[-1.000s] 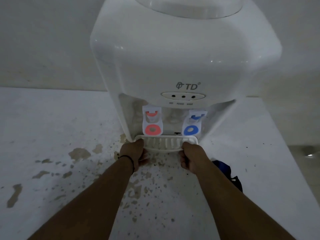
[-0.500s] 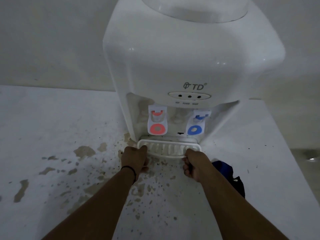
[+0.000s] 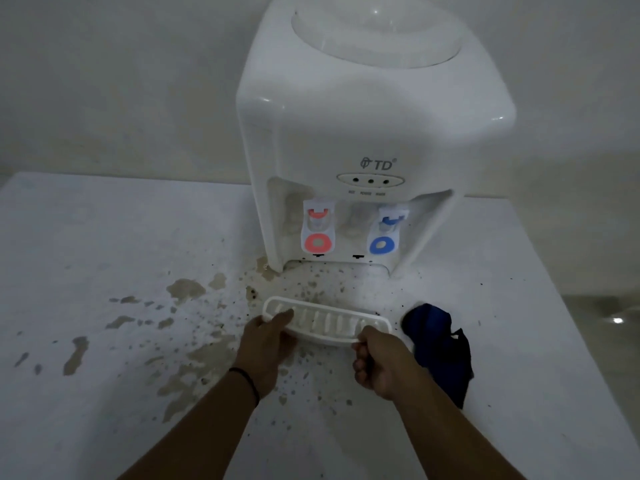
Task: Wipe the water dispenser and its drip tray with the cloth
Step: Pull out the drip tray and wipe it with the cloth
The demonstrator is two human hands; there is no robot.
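We found ourselves in what looked like a plain utility corner of a home or small office, though we could not tell which. A white countertop water dispenser (image 3: 374,133) with a red hot tap (image 3: 318,230) and a blue cold tap (image 3: 382,233) stood on a white surface (image 3: 104,237) against a bare, pale wall (image 3: 121,81). The surface was worn, with brownish stains and dark specks (image 3: 187,289) spread before the machine. The light was dim and greyish.
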